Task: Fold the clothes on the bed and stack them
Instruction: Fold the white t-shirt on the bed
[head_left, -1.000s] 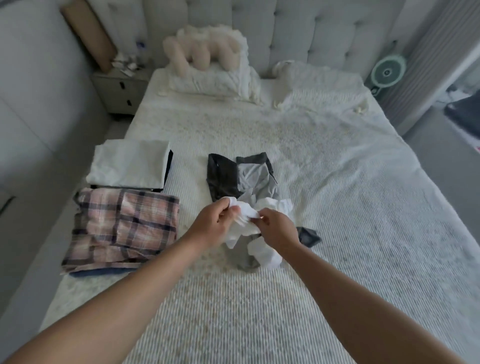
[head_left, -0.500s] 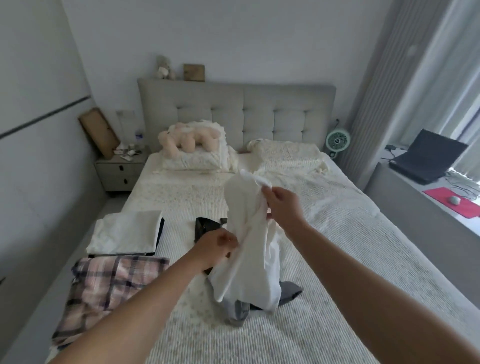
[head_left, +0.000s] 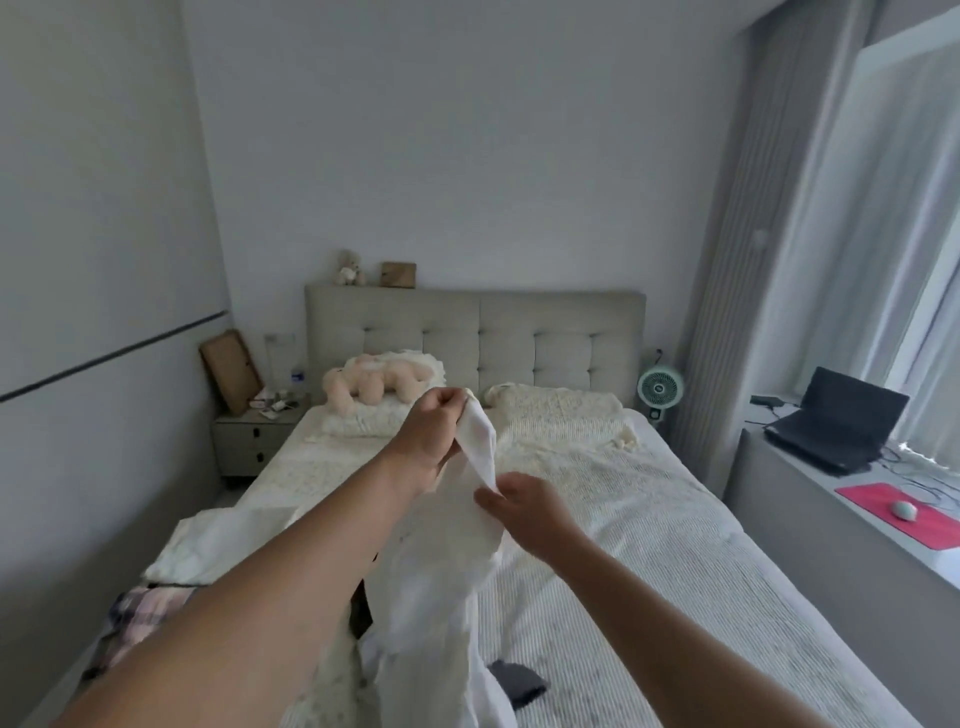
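Note:
A white garment hangs in the air over the bed, lifted high in front of me. My left hand grips its top end, fingers curled round the cloth. Lower and to the right, my right hand pinches the garment's edge. The cloth trails down to the bedspread, where a dark grey garment pokes out beneath it. At the left edge of the bed lie a folded white item and a folded pink plaid item, partly hidden by my left forearm.
Two pillows and a plush toy lie at the headboard. A nightstand stands at the left, a small fan at the right. A laptop and a red mouse pad sit on the ledge by the window.
My left hand has risen and taken the garment's top end, while my right hand has dropped to its edge. The view has tilted up toward the wall.

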